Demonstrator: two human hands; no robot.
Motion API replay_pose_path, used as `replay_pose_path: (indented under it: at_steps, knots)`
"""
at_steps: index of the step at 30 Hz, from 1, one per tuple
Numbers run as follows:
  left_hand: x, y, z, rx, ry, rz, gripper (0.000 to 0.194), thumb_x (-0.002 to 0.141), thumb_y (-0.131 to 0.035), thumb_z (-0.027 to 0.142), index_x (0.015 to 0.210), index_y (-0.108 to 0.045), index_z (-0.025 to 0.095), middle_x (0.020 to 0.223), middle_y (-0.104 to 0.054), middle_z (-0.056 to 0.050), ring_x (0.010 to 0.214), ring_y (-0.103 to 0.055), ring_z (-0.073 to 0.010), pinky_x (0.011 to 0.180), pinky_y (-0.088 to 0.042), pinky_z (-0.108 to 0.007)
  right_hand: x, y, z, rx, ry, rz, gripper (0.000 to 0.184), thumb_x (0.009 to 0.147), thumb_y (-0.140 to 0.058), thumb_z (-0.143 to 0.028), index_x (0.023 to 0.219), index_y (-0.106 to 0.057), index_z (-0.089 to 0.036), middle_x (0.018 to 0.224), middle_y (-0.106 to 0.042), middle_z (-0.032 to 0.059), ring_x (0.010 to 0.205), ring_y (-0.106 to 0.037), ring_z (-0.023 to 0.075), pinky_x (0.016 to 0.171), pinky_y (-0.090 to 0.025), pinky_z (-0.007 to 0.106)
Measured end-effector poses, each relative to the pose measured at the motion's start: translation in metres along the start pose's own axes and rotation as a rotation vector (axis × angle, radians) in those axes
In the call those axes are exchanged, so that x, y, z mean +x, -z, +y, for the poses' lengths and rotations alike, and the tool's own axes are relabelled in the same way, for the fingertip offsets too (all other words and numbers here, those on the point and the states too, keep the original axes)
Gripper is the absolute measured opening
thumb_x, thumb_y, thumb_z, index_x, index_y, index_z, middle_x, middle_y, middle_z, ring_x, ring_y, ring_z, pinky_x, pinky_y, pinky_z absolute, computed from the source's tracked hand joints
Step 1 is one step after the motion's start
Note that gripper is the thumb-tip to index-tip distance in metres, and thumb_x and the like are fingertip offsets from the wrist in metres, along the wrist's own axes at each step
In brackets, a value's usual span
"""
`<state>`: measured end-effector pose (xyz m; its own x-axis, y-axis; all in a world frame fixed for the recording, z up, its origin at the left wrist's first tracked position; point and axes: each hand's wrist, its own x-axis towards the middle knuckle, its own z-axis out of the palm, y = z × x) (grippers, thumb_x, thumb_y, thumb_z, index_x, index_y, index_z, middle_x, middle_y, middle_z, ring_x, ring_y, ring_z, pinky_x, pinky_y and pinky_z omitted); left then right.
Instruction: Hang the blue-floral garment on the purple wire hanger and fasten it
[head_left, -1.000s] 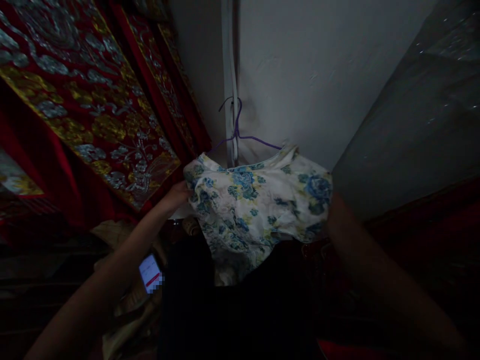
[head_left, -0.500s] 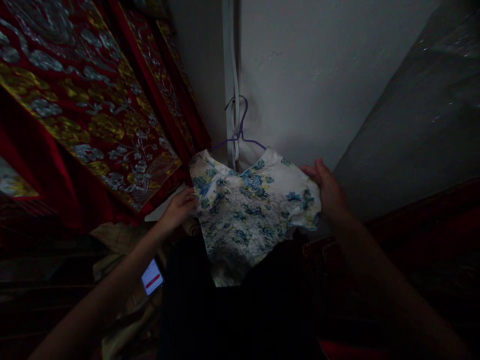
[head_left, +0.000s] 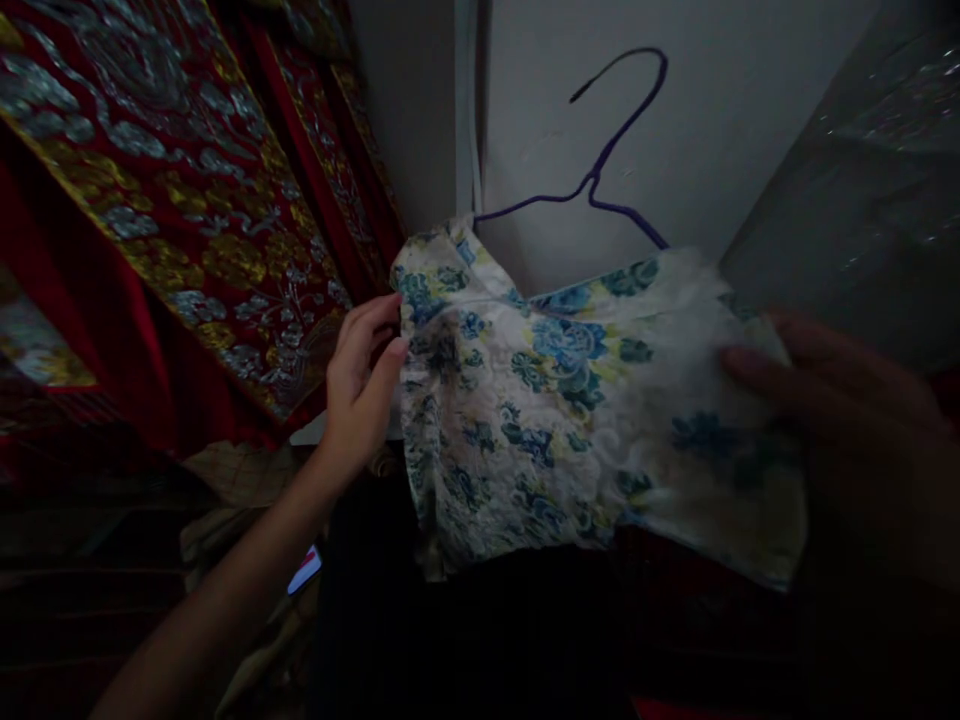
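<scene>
Spanning L grip [head_left: 361, 380] & R grip [head_left: 855, 410]: floral top [head_left: 540, 400], 1 pc., purple hanger [head_left: 595, 178] protruding above. Both are pinching sleeve edges; light, even pull prob. best for avoiding shoulder slip.

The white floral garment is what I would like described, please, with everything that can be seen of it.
The white garment, printed with blue, green and yellow flowers, looks like thin, creased fabric. It has a roughly V-shaped neckline and a short sleeve. It sits on a thin purple hanger, the hook showing above. The left hand touches one side; the right hand, blurred, grips the opposite side.
</scene>
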<state>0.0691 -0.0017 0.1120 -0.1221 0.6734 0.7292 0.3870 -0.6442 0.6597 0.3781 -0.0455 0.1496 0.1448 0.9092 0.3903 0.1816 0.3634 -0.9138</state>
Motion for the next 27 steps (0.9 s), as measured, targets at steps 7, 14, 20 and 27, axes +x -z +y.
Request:
replay_pose_path:
  at_steps: [7,14,20,27]
  knots:
    - [-0.009,-0.007,0.079,-0.309,0.445,-0.407,0.042,0.098,-0.048,0.04,0.131,-0.061,0.018,0.11,-0.072,-0.011,0.084,-0.072,-0.0239,0.07,-0.061,-0.038,-0.037,-0.051,-0.003,-0.215,0.462,-0.944,0.042,0.085,-0.073,-0.048,0.124,-0.064,-0.036,0.101,-0.075,0.002,0.085,-0.071,0.0221,0.071,-0.059,0.034]
    - [0.003,0.048,0.073,-0.444,0.706,-0.498,0.039,0.088,-0.062,0.031,0.125,-0.07,0.022,0.058,-0.041,0.005,0.035,-0.014,-0.001,0.026,-0.016,-0.015,0.066,-0.054,0.078,-0.222,0.548,-0.104,0.056,0.092,-0.064,-0.05,0.142,-0.05,-0.03,0.149,-0.05,0.0095,0.14,-0.046,0.03,0.114,-0.04,0.051]
    - [0.006,0.085,0.068,-0.547,0.907,-0.587,0.04,0.088,-0.066,0.033,0.126,-0.069,0.019,0.047,-0.043,0.008,0.029,-0.012,0.0,0.024,-0.015,-0.011,0.106,-0.088,0.114,0.0,0.325,-0.478,0.067,0.096,-0.047,-0.065,0.154,-0.031,-0.037,0.166,-0.027,0.0059,0.15,-0.034,0.0291,0.12,-0.034,0.054]
    - [-0.013,0.093,0.084,-0.461,0.865,-0.637,0.04,0.088,-0.062,0.035,0.123,-0.073,0.019,0.038,-0.052,0.003,0.019,-0.029,-0.0081,0.02,-0.018,-0.015,0.086,-0.106,0.115,0.045,0.314,-0.517,0.051,0.093,-0.057,-0.062,0.132,-0.061,-0.029,0.134,-0.063,0.0066,0.117,-0.063,0.0243,0.095,-0.053,0.036]
